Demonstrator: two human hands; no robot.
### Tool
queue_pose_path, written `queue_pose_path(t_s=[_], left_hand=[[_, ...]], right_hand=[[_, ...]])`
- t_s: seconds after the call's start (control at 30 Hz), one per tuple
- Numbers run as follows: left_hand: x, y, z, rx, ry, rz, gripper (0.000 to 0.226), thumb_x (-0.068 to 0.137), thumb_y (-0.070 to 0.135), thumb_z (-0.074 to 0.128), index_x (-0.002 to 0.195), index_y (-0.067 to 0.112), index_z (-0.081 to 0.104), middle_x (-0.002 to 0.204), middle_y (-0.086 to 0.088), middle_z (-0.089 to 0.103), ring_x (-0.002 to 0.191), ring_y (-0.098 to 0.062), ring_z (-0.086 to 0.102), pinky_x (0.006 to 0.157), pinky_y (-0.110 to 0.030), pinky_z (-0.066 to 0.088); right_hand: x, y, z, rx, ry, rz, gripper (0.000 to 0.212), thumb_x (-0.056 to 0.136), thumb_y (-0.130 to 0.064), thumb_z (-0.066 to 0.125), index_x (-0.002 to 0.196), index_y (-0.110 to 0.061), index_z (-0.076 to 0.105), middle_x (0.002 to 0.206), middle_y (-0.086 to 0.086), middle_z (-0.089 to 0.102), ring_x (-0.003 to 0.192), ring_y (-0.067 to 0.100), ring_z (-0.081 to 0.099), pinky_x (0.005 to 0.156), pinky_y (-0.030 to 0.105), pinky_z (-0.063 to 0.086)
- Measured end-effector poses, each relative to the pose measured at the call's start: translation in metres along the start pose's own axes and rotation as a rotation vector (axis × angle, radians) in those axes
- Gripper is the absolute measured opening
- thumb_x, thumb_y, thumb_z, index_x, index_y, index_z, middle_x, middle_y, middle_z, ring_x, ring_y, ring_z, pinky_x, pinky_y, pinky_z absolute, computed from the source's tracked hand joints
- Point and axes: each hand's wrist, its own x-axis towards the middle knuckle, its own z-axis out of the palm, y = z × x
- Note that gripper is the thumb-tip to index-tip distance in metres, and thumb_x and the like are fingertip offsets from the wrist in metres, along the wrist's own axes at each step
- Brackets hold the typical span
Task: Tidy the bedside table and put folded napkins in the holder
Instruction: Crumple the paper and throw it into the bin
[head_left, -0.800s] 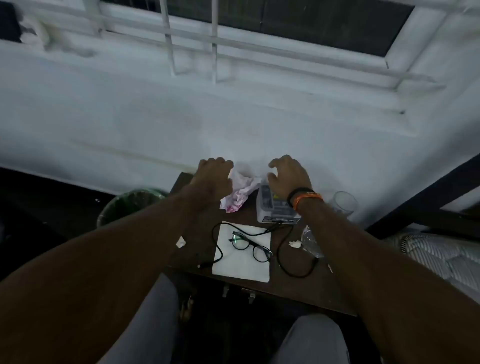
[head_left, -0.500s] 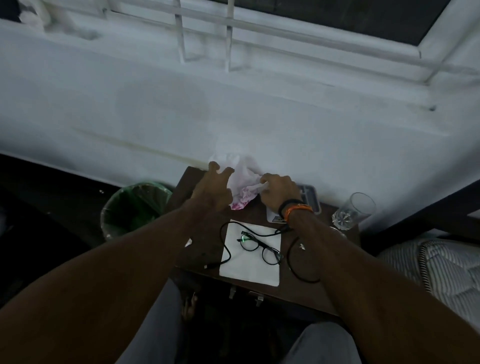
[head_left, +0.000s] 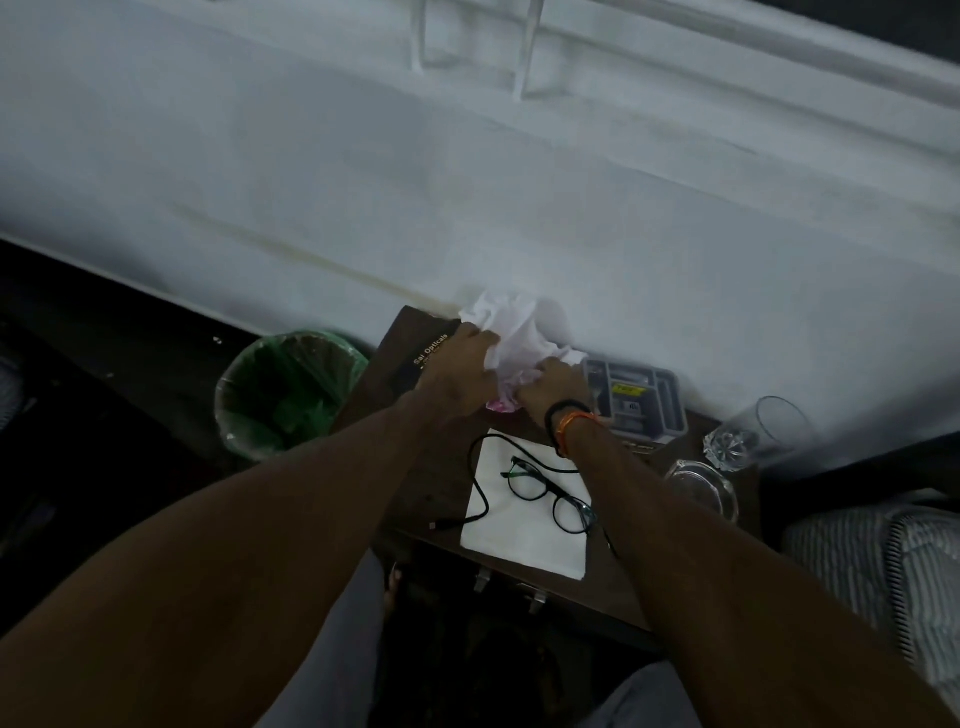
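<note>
A crumpled white napkin (head_left: 511, 332) with a pink patch is lifted above the back of the dark wooden bedside table (head_left: 436, 483). My left hand (head_left: 457, 369) grips its left side and my right hand (head_left: 550, 387) grips its lower right. A flat folded white napkin (head_left: 524, 540) lies on the table near the front. Black glasses (head_left: 550, 496) and a black cable (head_left: 480, 488) rest on it. A grey compartmented holder (head_left: 636, 402) stands at the back of the table, just right of my right hand.
A bin with a green liner (head_left: 288, 392) stands on the floor left of the table. A dark glasses case (head_left: 421, 353) lies at the back left. A drinking glass (head_left: 753, 431) and a clear glass dish (head_left: 701, 488) sit at the right. A bed (head_left: 878, 571) adjoins.
Both hands closed on the crumpled napkin and lifted it higher, gathering it between them. The holder that the right hand covered is now in view.
</note>
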Motion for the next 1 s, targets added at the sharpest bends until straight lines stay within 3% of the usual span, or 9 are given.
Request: queue_pose_path(t_s=[0.07, 0.17, 0.3, 0.4, 0.6, 0.77, 1.0], left_hand=[[0.001, 0.001, -0.004, -0.018, 0.008, -0.016, 0.048, 0.082, 0.008, 0.063, 0.127, -0.004, 0.055, 0.126, -0.023, 0.055, 0.117, -0.038, 0.053, 0.098, -0.042, 0.045], [0.001, 0.006, -0.018, -0.01, 0.067, -0.012, 0.043, 0.084, 0.009, 0.062, 0.126, 0.002, 0.058, 0.124, -0.018, 0.056, 0.113, -0.035, 0.056, 0.093, -0.04, 0.045], [-0.004, 0.013, -0.047, -0.014, 0.186, 0.02, 0.036, 0.087, 0.012, 0.059, 0.123, 0.009, 0.064, 0.123, -0.011, 0.061, 0.112, -0.028, 0.058, 0.089, -0.03, 0.042], [-0.013, 0.008, -0.075, -0.017, 0.267, 0.002, 0.031, 0.086, 0.015, 0.06, 0.116, 0.015, 0.068, 0.119, -0.006, 0.065, 0.111, -0.026, 0.059, 0.089, -0.031, 0.045], [-0.047, -0.037, -0.137, 0.059, 0.313, -0.047, 0.029, 0.085, 0.018, 0.057, 0.111, 0.014, 0.068, 0.111, -0.008, 0.067, 0.102, -0.03, 0.062, 0.087, -0.036, 0.048], [-0.075, -0.086, -0.176, 0.137, 0.307, -0.157, 0.029, 0.089, 0.014, 0.056, 0.117, 0.011, 0.065, 0.118, -0.011, 0.064, 0.106, -0.031, 0.06, 0.091, -0.039, 0.049], [-0.102, -0.167, -0.183, 0.146, 0.241, -0.339, 0.034, 0.086, 0.014, 0.057, 0.12, 0.008, 0.063, 0.12, -0.015, 0.06, 0.109, -0.034, 0.058, 0.09, -0.039, 0.049]], right_hand=[[-0.006, -0.003, 0.001, -0.028, 0.147, -0.068, 0.032, 0.082, -0.031, 0.055, 0.105, -0.01, 0.067, 0.111, 0.016, 0.067, 0.105, 0.033, 0.063, 0.081, 0.03, 0.049], [-0.016, -0.013, -0.01, -0.034, 0.283, -0.136, 0.021, 0.083, -0.025, 0.056, 0.091, -0.011, 0.07, 0.099, 0.015, 0.071, 0.096, 0.034, 0.065, 0.072, 0.027, 0.046], [-0.031, -0.033, -0.032, 0.006, 0.359, -0.175, 0.023, 0.083, -0.026, 0.06, 0.095, -0.011, 0.072, 0.103, 0.016, 0.071, 0.098, 0.036, 0.064, 0.075, 0.029, 0.046], [-0.047, -0.054, -0.037, -0.007, 0.368, -0.223, 0.028, 0.084, -0.032, 0.062, 0.104, -0.014, 0.07, 0.11, 0.016, 0.068, 0.103, 0.038, 0.062, 0.083, 0.034, 0.049], [-0.076, -0.115, -0.013, -0.005, 0.284, -0.332, 0.025, 0.083, -0.032, 0.063, 0.102, -0.019, 0.073, 0.109, 0.013, 0.07, 0.103, 0.036, 0.061, 0.083, 0.033, 0.048], [-0.086, -0.17, 0.033, 0.023, 0.183, -0.398, 0.022, 0.079, -0.029, 0.068, 0.097, -0.018, 0.075, 0.1, 0.011, 0.073, 0.096, 0.034, 0.065, 0.081, 0.037, 0.056], [-0.069, -0.214, 0.123, -0.03, 0.02, -0.428, 0.022, 0.079, -0.029, 0.068, 0.096, -0.016, 0.075, 0.098, 0.009, 0.074, 0.094, 0.031, 0.067, 0.081, 0.036, 0.057]])
